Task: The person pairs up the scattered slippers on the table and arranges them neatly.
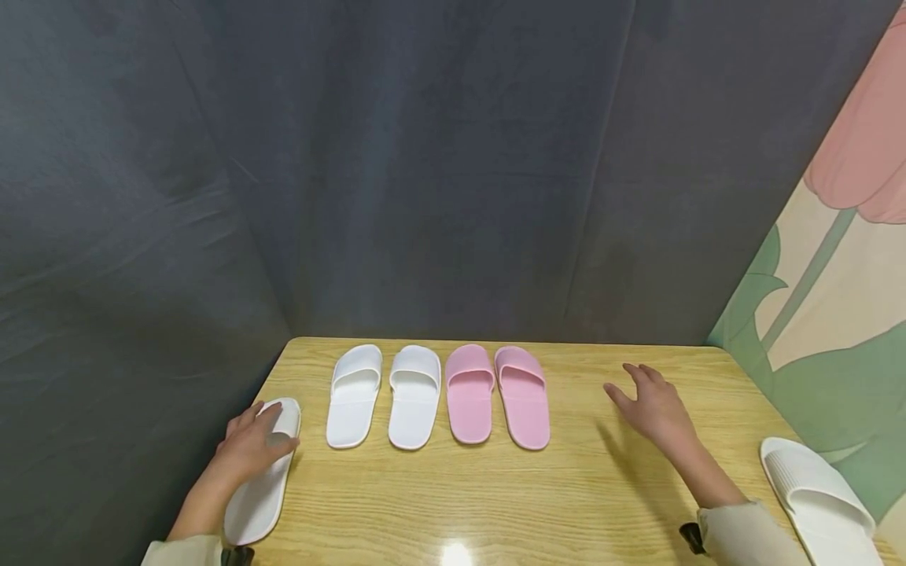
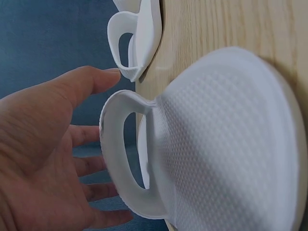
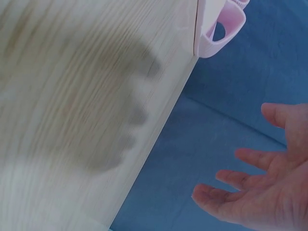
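At the table's left edge in the head view, the left hand (image 1: 249, 450) is over the strap of a white slipper (image 1: 258, 503). The left wrist view shows that hand (image 2: 62, 154) with spread, relaxed fingers around the strap (image 2: 127, 154) of the slipper (image 2: 226, 144); contact cannot be told. Above the right part of the table hovers the right hand (image 1: 654, 409), holding nothing, fingers apart. In the right wrist view the hand (image 3: 260, 178) is empty too, its shadow falling on the wood.
Two white slippers (image 1: 354, 413) and two pink slippers (image 1: 470, 409) stand in a row along the back of the wooden table (image 1: 396, 503). Another white slipper (image 1: 835, 527) lies at the right edge. Dark cloth (image 1: 439, 173) hangs behind and at the left.
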`<state>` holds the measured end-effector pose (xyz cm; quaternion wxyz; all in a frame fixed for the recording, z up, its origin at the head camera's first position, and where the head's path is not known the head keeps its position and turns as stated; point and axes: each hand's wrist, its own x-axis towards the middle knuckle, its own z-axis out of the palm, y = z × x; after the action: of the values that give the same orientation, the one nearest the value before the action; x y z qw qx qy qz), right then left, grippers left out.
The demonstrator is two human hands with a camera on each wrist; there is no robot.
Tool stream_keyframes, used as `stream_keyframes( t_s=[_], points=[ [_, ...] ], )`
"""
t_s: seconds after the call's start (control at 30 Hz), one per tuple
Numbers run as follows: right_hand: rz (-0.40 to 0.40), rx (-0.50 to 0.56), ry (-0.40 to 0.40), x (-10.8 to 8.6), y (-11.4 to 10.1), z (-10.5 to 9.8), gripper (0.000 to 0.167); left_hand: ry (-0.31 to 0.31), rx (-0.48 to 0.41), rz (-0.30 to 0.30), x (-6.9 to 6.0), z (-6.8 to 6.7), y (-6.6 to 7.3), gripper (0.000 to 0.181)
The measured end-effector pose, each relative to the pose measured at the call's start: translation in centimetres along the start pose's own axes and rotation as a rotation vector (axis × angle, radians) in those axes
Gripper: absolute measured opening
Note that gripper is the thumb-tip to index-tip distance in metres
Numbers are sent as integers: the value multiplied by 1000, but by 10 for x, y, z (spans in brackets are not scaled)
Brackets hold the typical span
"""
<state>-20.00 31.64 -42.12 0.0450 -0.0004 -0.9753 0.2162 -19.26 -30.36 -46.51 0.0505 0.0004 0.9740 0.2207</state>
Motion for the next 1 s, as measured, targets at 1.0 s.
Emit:
stream_keyframes(
  t_s=[1.0],
  points=[
    [67, -71, 33, -19, 65, -22, 72, -29, -21, -62, 12, -1, -4, 87]
  ],
)
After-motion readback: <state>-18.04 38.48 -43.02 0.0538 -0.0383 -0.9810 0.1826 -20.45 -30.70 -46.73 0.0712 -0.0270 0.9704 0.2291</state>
